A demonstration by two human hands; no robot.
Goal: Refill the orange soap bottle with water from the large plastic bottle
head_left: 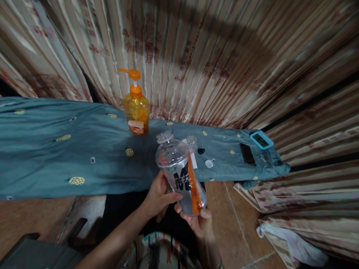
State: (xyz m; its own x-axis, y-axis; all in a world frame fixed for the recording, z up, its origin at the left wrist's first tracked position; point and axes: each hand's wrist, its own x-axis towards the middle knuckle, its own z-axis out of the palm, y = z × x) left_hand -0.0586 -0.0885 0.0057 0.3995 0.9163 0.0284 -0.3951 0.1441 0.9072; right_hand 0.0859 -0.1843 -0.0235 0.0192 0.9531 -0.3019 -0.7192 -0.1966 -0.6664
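My left hand is wrapped round the left side of a clear plastic cup with a domed lid, large black lettering and an orange stripe. My right hand grips the same cup near its base, with the thumb on its lower right side. Tilted to the left at the top, the cup is held in front of the table's near edge. A clear crinkled plastic piece stands out beside the lid; whether it is part of the cup I cannot tell. The fingers behind the cup are partly hidden.
An orange pump bottle stands on the teal tablecloth. To the right lie a small black piece, a white round cap, a dark phone and a blue-framed digital display. Patterned curtains hang behind.
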